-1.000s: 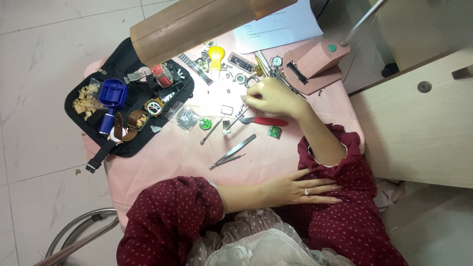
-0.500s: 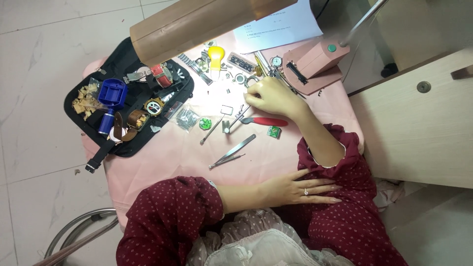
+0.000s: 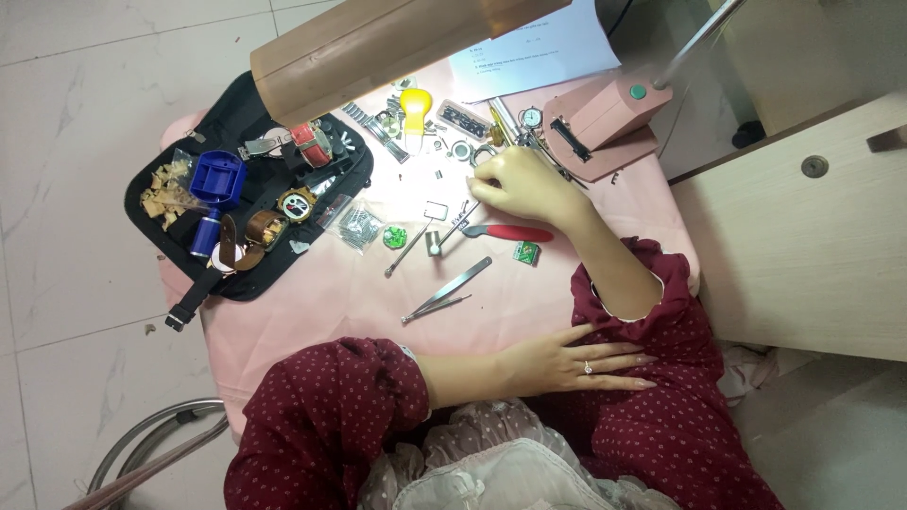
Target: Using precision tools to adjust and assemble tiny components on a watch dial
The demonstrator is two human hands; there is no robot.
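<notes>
The right hand (image 3: 529, 184) has its grip curled together over small metal parts (image 3: 453, 151) on the pink bench (image 3: 312, 293), though what the fingertips pinch cannot be told; the red-handled tool (image 3: 505, 231) lies just below that grip, the tweezers (image 3: 444, 293) further toward the person. The left hand (image 3: 567, 364) lies flat, fingers apart, holding nothing. The parts still lie spread out loose, so the work looks midway. Since a second ago, the right hand has shifted slightly up the bench; the left has stayed.
</notes>
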